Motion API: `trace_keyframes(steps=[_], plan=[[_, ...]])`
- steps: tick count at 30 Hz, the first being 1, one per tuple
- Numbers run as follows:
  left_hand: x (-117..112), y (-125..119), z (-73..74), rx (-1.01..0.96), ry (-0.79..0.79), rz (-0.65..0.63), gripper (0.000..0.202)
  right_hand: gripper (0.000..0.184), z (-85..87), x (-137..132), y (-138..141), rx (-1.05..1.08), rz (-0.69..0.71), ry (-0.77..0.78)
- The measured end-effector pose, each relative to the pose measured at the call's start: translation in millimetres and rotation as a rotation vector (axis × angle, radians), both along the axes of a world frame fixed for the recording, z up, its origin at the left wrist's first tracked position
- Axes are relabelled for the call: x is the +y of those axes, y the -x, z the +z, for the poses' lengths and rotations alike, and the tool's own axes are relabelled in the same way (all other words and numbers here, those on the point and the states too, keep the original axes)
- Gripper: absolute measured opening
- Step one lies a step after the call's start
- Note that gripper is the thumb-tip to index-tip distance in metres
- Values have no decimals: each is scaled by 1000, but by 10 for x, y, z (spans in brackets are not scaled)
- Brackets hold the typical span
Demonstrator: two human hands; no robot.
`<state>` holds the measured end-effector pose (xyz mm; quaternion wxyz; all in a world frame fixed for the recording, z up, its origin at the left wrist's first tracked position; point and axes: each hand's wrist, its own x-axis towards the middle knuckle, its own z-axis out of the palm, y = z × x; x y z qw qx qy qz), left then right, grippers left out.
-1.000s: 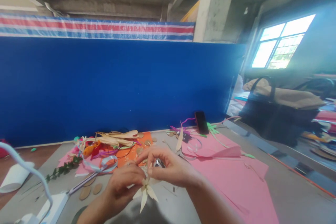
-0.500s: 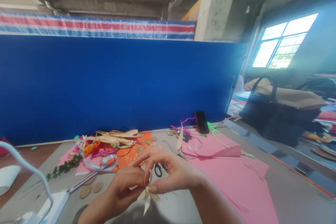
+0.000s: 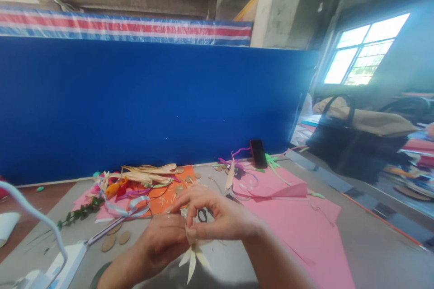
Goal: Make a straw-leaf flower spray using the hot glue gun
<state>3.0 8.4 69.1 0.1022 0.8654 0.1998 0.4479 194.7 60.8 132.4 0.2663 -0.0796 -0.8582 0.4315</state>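
Note:
A pale cream husk flower (image 3: 192,263) hangs petals-down between my hands, several pointed petals spread below my fingers. My left hand (image 3: 164,237) is closed around its upper end from the left. My right hand (image 3: 215,216) pinches a folded husk strip at its top between thumb and fingers, touching the left fingers. The part inside the grip is mostly hidden. Just behind my right fingers, black scissor handles (image 3: 202,215) show on the table.
Dried husk strips (image 3: 149,174) lie at the back over orange paper (image 3: 159,198). Pink paper (image 3: 298,230) covers the right side, with a phone (image 3: 258,153) leaning behind. Wooden discs (image 3: 109,243), a glue gun (image 3: 105,230) and a white power strip (image 3: 68,264) are at left.
My hands stay joined at the flower. Its petals now hang lower and more spread, and my right fingers have moved onto the strip above them. The view has tilted slightly.

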Motion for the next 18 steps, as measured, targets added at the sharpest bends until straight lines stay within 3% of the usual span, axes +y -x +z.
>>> trace_keyframes(steps=[10,18], plan=[[-2,5,-60,23,-82,68,11,14,3,-28,-33,-38,-38,-90],[-33,-37,42,81,-159,96,13,13,-7,-41,-6,-92,-54,-113]])
